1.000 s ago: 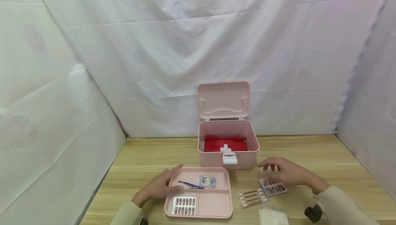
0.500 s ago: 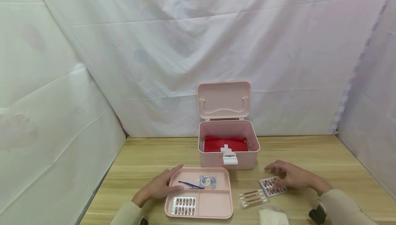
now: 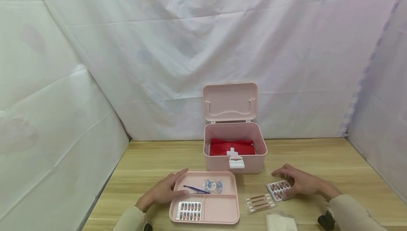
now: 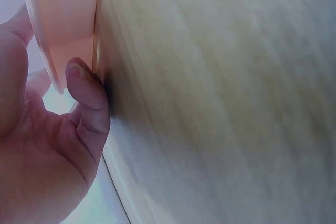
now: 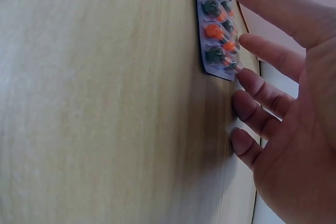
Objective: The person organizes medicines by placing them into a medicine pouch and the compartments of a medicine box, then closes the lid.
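Observation:
My left hand rests over the left rim of a pink divided tray. Its thumb lies inside the tray, and in the left wrist view fingers reach along the tray's outer side. A capsule blister pack lies in the front left compartment. The back compartment holds blue tweezers and a clear-wrapped item with blue parts. My right hand is at another capsule blister pack on the table. Its thumb touches the pack; the other fingers are bent and spread beside the far edge, some near the tabletop.
A pink first-aid box stands behind the tray with its lid up and a red pouch inside. Wrapped cotton swabs and a white packet lie right of the tray. White cloth hangs around the wooden table.
My right hand came down and slightly right onto the loose blister pack, its thumb moving to the pack's right end. The pack has turned slightly. My left hand stays on the tray.

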Available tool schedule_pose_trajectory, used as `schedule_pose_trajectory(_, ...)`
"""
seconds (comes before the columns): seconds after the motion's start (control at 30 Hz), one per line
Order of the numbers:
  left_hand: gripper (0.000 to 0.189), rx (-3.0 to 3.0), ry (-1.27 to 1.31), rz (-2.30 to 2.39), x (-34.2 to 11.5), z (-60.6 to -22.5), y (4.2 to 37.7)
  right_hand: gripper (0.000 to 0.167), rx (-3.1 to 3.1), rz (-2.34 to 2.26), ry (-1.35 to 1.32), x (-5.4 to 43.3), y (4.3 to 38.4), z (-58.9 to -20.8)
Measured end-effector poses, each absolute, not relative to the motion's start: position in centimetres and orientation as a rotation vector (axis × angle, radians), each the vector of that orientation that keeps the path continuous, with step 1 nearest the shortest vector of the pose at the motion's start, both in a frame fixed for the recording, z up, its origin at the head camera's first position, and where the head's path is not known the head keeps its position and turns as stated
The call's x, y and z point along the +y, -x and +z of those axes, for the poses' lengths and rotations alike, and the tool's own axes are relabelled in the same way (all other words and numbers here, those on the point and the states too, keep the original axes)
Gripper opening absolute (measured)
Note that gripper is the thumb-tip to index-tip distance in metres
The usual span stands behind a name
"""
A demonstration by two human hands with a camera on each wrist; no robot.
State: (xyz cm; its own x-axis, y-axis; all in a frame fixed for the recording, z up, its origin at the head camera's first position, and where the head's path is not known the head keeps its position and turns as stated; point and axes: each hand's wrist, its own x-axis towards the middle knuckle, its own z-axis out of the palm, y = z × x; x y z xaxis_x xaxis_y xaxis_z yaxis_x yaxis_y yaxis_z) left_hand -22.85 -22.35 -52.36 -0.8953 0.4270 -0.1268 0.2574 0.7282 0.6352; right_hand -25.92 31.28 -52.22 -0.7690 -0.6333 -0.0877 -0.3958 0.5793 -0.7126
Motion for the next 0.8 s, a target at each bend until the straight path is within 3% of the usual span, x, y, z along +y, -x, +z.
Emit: schedule_pose_trajectory(0.8, 0.081, 2.664, -0.532, 0.929, -22.31, -52.36, 22.73, 0.065, 2.514, -0.957, 0.805, 31.46, 25.70, -52.80)
